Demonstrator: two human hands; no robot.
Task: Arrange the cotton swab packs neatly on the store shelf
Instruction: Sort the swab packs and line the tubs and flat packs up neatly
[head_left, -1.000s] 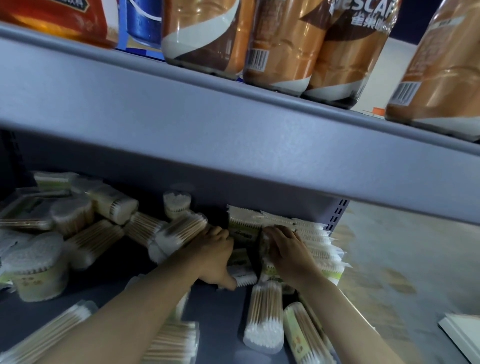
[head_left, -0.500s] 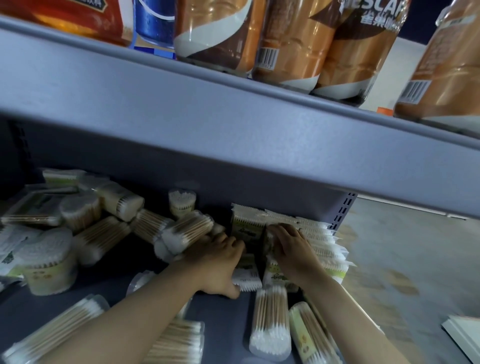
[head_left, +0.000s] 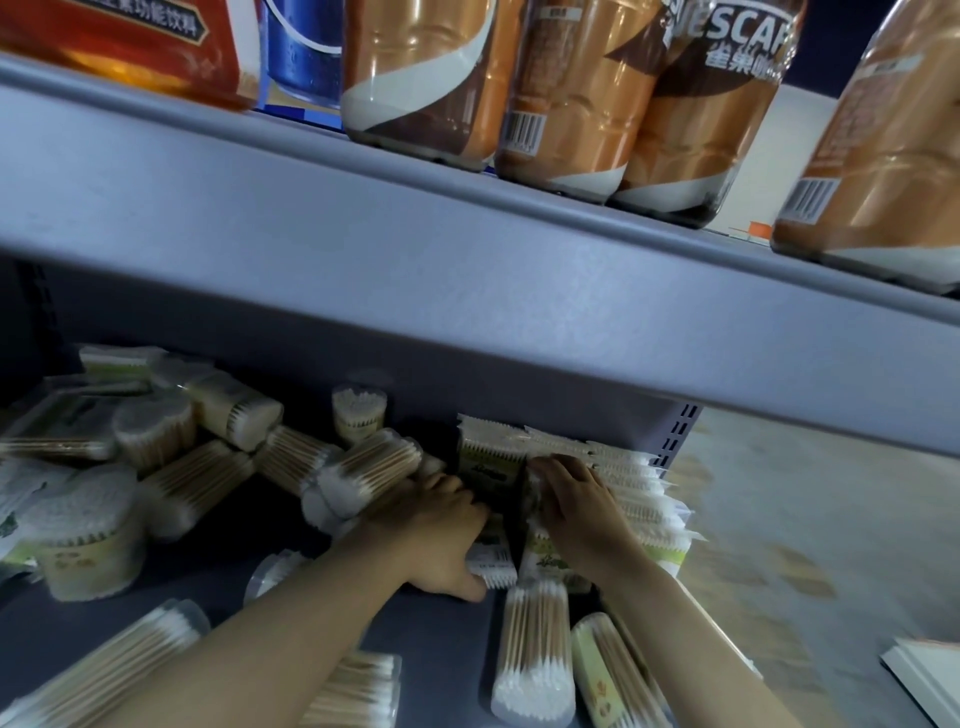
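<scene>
Squaring the row of flat swab packs (head_left: 613, 478) at the right end of the lower shelf (head_left: 426, 670): left hand (head_left: 441, 530) grasps one pack's edge, right hand (head_left: 576, 509) curls over the row; a hard push could topple packs off the open end, or jostle the loose tubs (head_left: 363, 467) alongside
</scene>
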